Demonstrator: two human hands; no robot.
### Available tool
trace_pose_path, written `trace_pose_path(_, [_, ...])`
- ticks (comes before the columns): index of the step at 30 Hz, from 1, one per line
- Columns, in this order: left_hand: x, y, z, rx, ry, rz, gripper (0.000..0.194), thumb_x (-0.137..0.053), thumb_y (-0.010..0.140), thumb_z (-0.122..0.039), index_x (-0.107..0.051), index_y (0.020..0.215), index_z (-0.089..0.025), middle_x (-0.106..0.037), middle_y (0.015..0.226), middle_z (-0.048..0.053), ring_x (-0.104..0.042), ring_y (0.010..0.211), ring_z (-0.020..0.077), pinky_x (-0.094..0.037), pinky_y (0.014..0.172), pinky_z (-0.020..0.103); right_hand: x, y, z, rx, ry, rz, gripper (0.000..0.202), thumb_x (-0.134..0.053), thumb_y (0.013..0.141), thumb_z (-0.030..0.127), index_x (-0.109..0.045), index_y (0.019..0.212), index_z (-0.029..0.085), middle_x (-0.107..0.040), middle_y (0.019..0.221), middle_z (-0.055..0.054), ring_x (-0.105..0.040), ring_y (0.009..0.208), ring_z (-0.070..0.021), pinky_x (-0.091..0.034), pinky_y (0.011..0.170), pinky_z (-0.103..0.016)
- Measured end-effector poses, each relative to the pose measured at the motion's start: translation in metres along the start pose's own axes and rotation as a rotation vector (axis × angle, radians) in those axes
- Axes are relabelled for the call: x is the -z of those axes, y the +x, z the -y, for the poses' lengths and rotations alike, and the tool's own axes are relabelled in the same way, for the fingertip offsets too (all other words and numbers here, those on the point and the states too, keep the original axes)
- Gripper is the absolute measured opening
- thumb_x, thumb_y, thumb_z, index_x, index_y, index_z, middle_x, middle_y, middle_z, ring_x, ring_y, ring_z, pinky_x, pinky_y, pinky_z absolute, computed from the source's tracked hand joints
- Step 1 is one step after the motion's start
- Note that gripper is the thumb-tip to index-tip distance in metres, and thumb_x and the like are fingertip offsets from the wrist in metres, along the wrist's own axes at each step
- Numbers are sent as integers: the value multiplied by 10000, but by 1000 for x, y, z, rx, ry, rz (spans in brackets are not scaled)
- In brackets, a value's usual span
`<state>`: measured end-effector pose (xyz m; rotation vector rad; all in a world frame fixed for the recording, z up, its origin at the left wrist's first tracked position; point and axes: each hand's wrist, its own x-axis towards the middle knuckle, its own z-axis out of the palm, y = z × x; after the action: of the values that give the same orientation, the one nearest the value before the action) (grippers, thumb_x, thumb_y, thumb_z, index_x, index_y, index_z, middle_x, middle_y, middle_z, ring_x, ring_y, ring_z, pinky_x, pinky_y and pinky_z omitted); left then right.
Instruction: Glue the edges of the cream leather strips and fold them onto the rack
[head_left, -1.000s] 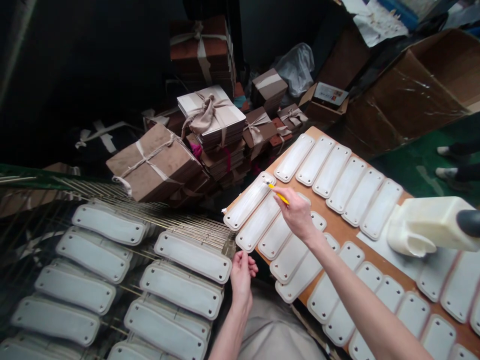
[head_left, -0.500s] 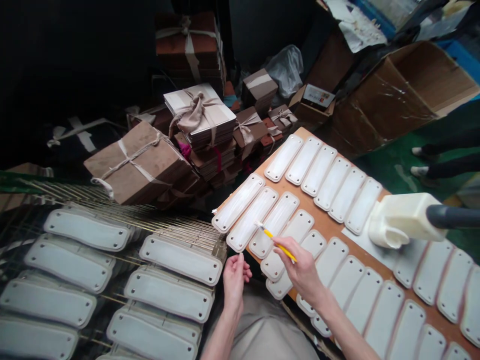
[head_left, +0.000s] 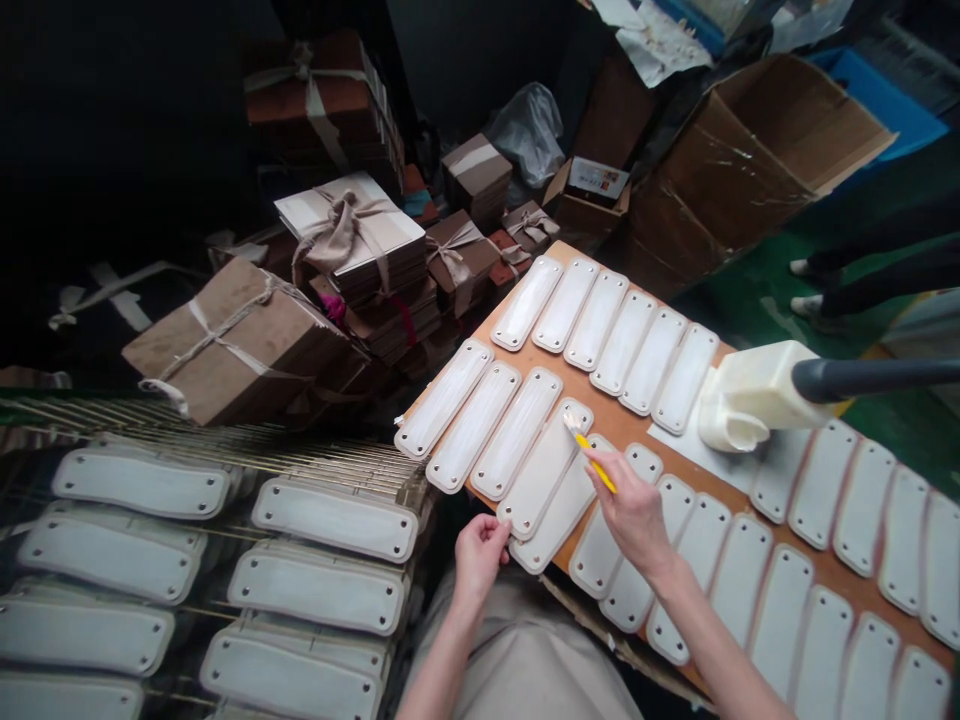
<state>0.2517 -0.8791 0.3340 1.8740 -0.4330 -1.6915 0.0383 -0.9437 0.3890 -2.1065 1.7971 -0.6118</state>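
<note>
My right hand (head_left: pixel 631 508) is closed around a small brush (head_left: pixel 592 458) with a yellow handle. Its pale bristles touch the far end of a flat, rounded, off-white panel (head_left: pixel 546 468) with dark holes at its corners. At the near end of that same panel, the thumb and fingers of my left hand (head_left: pixel 481 555) pinch its corner. Similar panels lie in rows on the brown board (head_left: pixel 501 325). To the left of the pinched one, a panel (head_left: pixel 517 432) has a whiter, streaky surface. Another panel (head_left: pixel 559 510) lies partly beneath the pinched one.
A cream plastic jug (head_left: pixel 757 390) with a dark bar across it stands on the board. Left of me, more panels (head_left: pixel 315 588) lie on stacked wire racks (head_left: pixel 300 440). Tied bundles (head_left: pixel 225 340) and a cardboard box (head_left: pixel 739 165) lie beyond. A person's legs (head_left: pixel 862 255) show at right.
The brush has moved right from one of the streaky panels onto the plainer one. My left hand has shifted right and now pinches that panel's corner. The whole view has swung slightly.
</note>
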Motion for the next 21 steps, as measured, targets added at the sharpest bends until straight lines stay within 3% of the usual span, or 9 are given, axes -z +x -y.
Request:
trace_pose_path(7, [-2,-1,2,-6,-27,10,410,-767,597,-522,-598,609,-148,-574,475,2,-451,391,78,-279,379,176,0,-57,54,-37,247,206,236,-418,994,267,-576,1158,206,-667,939,-74,-657,810,-185,-535,695,-289])
trace_pose_path(10, [-1,-1,1,-4,-42,16,414,-773,586,-523,-610,612,-144,-590,500,8,-449,390,72,-277,377,177,8,-63,65,-63,404,282,220,-406,997,262,-579,1128,224,-665,925,-57,-659,801,-171,-542,677,-269])
trace_pose_path(13, [0,-2,0,-2,-45,16,419,-771,588,-530,-632,649,-139,-613,538,17,-478,414,77,-303,383,176,15,-45,52,-75,436,201,216,-424,990,263,-584,1130,225,-669,952,-62,-663,845,-176,-545,717,-274])
trace_pose_path(17, [2,-3,0,-11,-41,12,422,-765,601,-533,-645,684,-137,-626,566,22,-502,437,80,-330,390,173,13,-5,16,-56,253,9,255,-442,984,296,-590,1180,231,-669,995,-78,-661,888,-194,-541,752,-304])
trace_pose_path(21, [3,-2,0,-14,-34,13,404,-763,616,-516,-642,679,-135,-630,575,22,-499,441,74,-328,394,168,-1,-4,12,5,144,73,266,-431,991,293,-602,1173,201,-670,967,-86,-665,863,-190,-535,727,-285])
